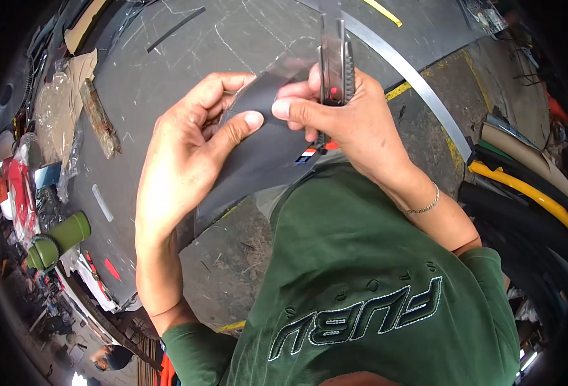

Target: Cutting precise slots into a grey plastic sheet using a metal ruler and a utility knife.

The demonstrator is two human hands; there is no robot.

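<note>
Both my hands are at a dark grey flexible sheet (pixel 258 151) over the near edge of the worktable. My left hand (pixel 178 151) pinches its left edge, thumb on top and fingers curled beneath. At the sheet's upper end there is a see-through film-like part (pixel 297 64); whether it is separate cannot be told. In my right hand (pixel 364 125) a black snap-off utility knife (pixel 333 71) stands roughly upright in the picture, its upper end pointing away from me. The right thumb and fingertips also press at the sheet's right side. A small coloured mark (pixel 306 154) shows near the sheet's lower right.
A long metal strip (pixel 403 64) curves across the table's right side. Dark scraps, a yellow strip (pixel 385 11) and a worn wooden piece (pixel 99 119) lie on the scratched grey tabletop (pixel 149 83). A green bottle (pixel 65 238) is at left; rolled material (pixel 522 190) is at right.
</note>
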